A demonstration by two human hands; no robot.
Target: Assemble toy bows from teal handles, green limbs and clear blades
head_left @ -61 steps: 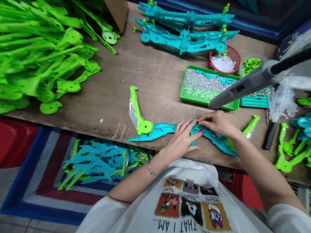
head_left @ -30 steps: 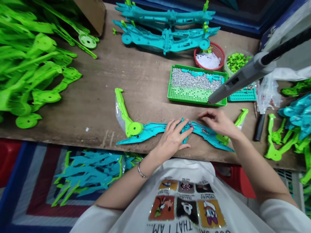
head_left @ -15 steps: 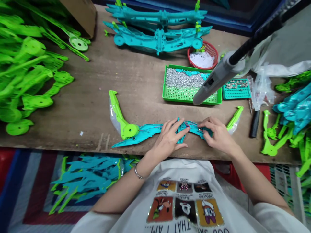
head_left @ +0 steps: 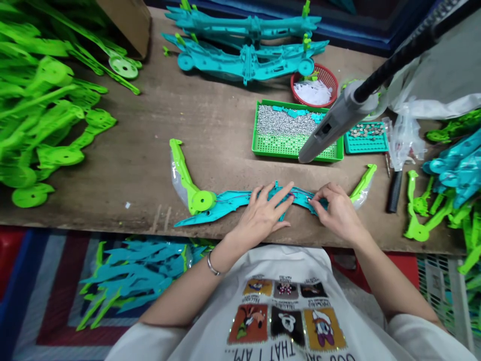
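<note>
A turquoise plastic toy bow half (head_left: 229,203) lies near the table's front edge, its inner side facing up and a thin dark red wire running along it. Its green end arm (head_left: 184,175) stands out at the left; another green arm (head_left: 364,186) shows at the right. My left hand (head_left: 265,210) lies spread over the middle of the bow half, fingers apart. To its right, my right hand (head_left: 336,210) pinches thumb and forefinger together at the bow half. A tiny silvery spot shows at those fingertips; what it is I cannot make out.
A green tray (head_left: 296,154) of screws sits beyond the hands, below a hanging grey tool (head_left: 330,125). Behind are a red basket (head_left: 336,82) and turquoise bow shells (head_left: 244,65). Green parts (head_left: 48,115) pile at left. A black-handled tool (head_left: 394,193) lies at right.
My right hand's fingers have drawn closer together into a pinch and shifted slightly at the bow half. The left hand stays spread on it, almost unmoved.
</note>
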